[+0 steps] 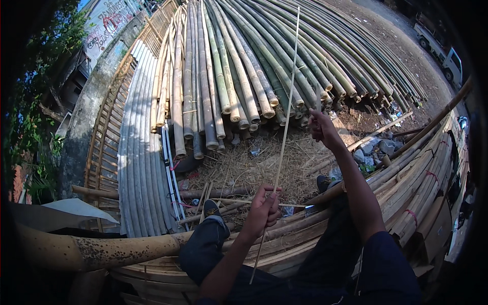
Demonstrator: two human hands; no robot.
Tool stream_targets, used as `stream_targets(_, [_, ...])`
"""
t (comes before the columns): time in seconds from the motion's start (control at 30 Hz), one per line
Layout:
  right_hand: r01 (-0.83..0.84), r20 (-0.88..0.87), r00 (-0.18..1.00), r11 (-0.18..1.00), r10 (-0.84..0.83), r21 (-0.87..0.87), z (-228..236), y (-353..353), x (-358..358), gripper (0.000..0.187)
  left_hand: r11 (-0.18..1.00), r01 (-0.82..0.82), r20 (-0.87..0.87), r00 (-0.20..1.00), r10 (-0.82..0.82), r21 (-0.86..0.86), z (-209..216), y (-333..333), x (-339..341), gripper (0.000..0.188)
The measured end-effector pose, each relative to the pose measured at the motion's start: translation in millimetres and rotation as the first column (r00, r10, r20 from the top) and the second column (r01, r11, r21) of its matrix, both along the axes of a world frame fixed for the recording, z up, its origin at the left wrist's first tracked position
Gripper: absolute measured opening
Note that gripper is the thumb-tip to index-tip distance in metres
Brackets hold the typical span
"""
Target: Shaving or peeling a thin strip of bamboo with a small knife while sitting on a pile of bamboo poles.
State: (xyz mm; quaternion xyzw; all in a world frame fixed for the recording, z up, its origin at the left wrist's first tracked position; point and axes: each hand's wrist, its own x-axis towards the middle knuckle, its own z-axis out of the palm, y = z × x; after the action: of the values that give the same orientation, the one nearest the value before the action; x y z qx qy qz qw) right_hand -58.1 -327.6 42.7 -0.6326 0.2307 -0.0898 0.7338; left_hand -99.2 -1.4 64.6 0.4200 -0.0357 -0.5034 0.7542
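Holds bamboo strip (290,99) below its middle in left hand (262,211), probably for steadiness; grips knife (318,96) upright in right hand (324,129)

1. From where I stand, open air lies between the left hand (262,213) and the raised right hand (324,127), above the straw-strewn ground (244,165); a hand could pass there.
2. A long thin strip (290,101) rises steeply from the left fingers, fencing that gap on its left side.
3. An upright knife (318,96) narrows the way above the right fist.
4. Ahead, stacked bamboo poles (208,81) make a wall of cut ends.
5. Low on the left, a thick bamboo pole (101,250) bars the way.
6. Split bamboo (406,195) crowds the right.
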Motion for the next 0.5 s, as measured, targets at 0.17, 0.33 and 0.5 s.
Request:
stream_targets(0.17, [-0.398, 0.0, 0.911, 0.881, 0.411, 0.255, 28, 115, -13, 0.024, 0.999, -0.033, -0.051, 0.998, 0.034, 0.023, -8, 3, 29, 0.021])
stream_targets(0.33, [-0.314, 0.062, 0.949, 0.938, 0.308, 0.146, 11, 122, 6, 0.022, 0.997, 0.044, -0.017, 0.999, -0.044, 0.062, -15, 0, 28, 0.023])
stream_targets(0.5, [0.057, 0.196, 0.975, 0.97, -0.105, 0.236, 5, 17, 26, 0.023, 0.935, 0.31, 0.002, 0.949, -0.315, 0.173, -21, 2, 19, 0.024])
